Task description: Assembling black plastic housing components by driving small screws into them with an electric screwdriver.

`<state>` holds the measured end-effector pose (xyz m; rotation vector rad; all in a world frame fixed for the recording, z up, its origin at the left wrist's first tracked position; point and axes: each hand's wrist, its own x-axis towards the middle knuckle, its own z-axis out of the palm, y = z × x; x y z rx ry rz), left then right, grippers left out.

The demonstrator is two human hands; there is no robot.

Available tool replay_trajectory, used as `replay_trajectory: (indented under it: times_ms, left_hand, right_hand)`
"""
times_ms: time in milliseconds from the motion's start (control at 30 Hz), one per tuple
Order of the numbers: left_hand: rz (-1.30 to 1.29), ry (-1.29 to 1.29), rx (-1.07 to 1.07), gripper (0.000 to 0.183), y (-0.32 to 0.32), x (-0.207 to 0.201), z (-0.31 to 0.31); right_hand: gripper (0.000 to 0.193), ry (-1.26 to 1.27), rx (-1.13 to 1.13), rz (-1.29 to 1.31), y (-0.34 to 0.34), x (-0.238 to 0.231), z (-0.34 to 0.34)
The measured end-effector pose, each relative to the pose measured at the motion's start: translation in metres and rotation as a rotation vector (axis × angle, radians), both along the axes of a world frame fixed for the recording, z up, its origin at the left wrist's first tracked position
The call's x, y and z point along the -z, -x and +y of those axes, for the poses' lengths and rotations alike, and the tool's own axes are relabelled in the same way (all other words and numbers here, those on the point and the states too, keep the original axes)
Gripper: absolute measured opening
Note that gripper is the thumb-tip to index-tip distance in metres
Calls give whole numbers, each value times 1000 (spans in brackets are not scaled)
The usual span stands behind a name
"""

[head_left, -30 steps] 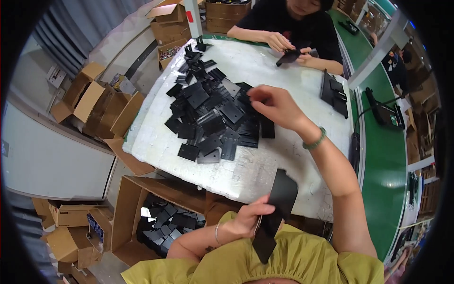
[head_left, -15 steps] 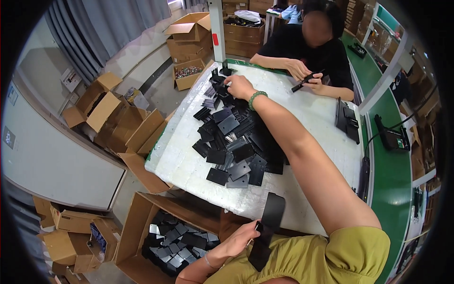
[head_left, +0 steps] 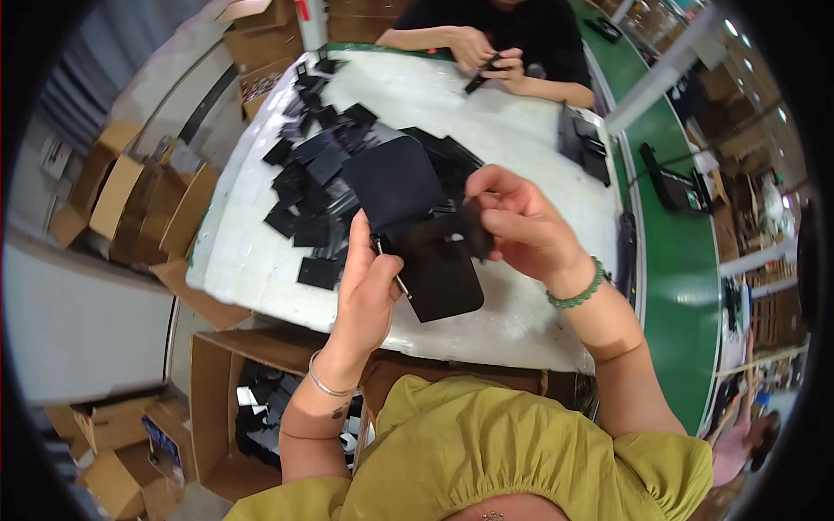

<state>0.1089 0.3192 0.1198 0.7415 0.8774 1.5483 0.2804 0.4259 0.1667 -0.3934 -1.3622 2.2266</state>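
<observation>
My left hand is closed on a black folded panel with rounded corners, which hangs above the table in front of me. One flat section slants up and away; another comes down toward me. A thin shiny strip or rod runs beside my left fingers; I cannot tell whether it is part of the panel. On the panel's right side, my right hand pinches a small dark piece, blurred by motion. Behind the panel spreads a pile of black flat plates on the white-covered table.
An open carton of black plates stands below the table at my left. Across the table, a person's hands hold a slim black part. Black assemblies lie at the right edge, beside a green bench. More cartons stand left.
My right hand has drawn back from the far end of the pile to the panel, now with a small dark piece. My left hand has raised the panel over the table. The view has shifted.
</observation>
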Motion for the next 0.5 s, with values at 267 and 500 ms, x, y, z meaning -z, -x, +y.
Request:
replay_trajectory:
  times_ms: [267, 500]
  left_hand:
    - [-293, -117, 166, 59, -57, -27, 0]
    - [-115, -187, -81, 46, -74, -10, 7]
  right_hand:
    - [25, -23, 178, 6, -50, 17, -19]
    - [29, -587, 591, -355, -49, -1, -45]
